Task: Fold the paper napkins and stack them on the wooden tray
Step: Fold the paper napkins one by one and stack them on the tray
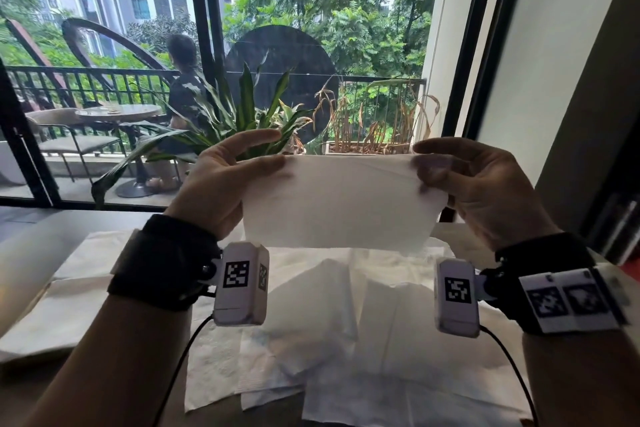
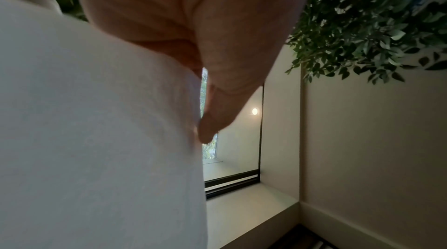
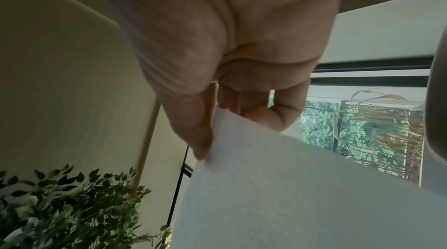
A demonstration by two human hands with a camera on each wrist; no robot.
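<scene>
A white paper napkin (image 1: 341, 201) hangs in the air at chest height, stretched flat between both hands. My left hand (image 1: 242, 163) pinches its upper left corner between thumb and fingers. My right hand (image 1: 446, 166) pinches the upper right corner the same way. In the left wrist view the napkin (image 2: 96, 129) fills the left half below the hand (image 2: 193, 43). In the right wrist view the thumb and fingers (image 3: 241, 104) clamp the napkin's edge (image 3: 290, 195). Several more unfolded white napkins (image 1: 346, 340) lie spread on the table below. No wooden tray is visible.
A large window with black frames (image 1: 204, 28) stands just beyond the table, with potted plants (image 1: 249, 114) behind it. A person sits outside on the balcony (image 1: 183, 87). A wall (image 1: 571, 62) rises at the right. The table's bare surface (image 1: 69, 229) shows at left.
</scene>
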